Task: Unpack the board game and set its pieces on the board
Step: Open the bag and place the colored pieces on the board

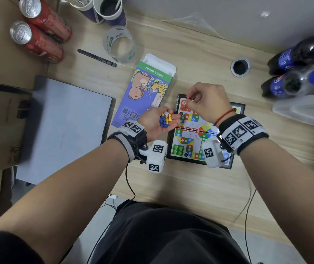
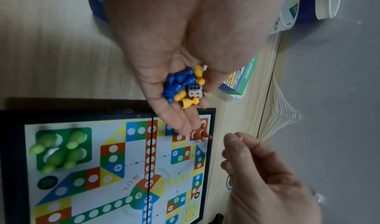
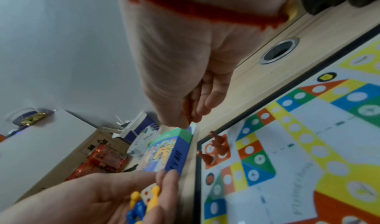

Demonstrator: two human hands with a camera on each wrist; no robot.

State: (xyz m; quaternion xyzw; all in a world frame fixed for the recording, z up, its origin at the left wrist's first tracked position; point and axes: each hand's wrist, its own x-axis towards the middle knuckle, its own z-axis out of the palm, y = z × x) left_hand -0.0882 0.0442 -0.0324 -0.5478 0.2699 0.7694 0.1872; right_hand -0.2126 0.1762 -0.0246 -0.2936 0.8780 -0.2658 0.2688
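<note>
The colourful board [image 1: 194,133] lies on the wooden desk with several green pawns [image 1: 178,150] [image 2: 59,149] on its green corner. A few red pawns [image 1: 184,104] [image 2: 200,134] [image 3: 216,148] stand on the red corner. My left hand [image 1: 160,121] [image 2: 185,48], palm up at the board's left edge, carries blue and yellow pawns [image 1: 164,121] [image 2: 180,84] [image 3: 141,201] and a die [image 2: 195,91]. My right hand [image 1: 207,105] [image 3: 185,81] hovers above the red corner and pinches a red pawn [image 1: 188,96] between thumb and fingertips. The purple game box [image 1: 144,96] [image 3: 164,151] lies open left of the board.
Around the desk are two red cans [image 1: 38,35], paper cups [image 1: 110,10], a tape roll [image 1: 120,44] and a black pen [image 1: 97,58]. A grey laptop [image 1: 64,128] sits left, cola bottles [image 1: 301,56] and a clear container [image 1: 305,111] right. A cable hole [image 1: 240,66] lies behind the board.
</note>
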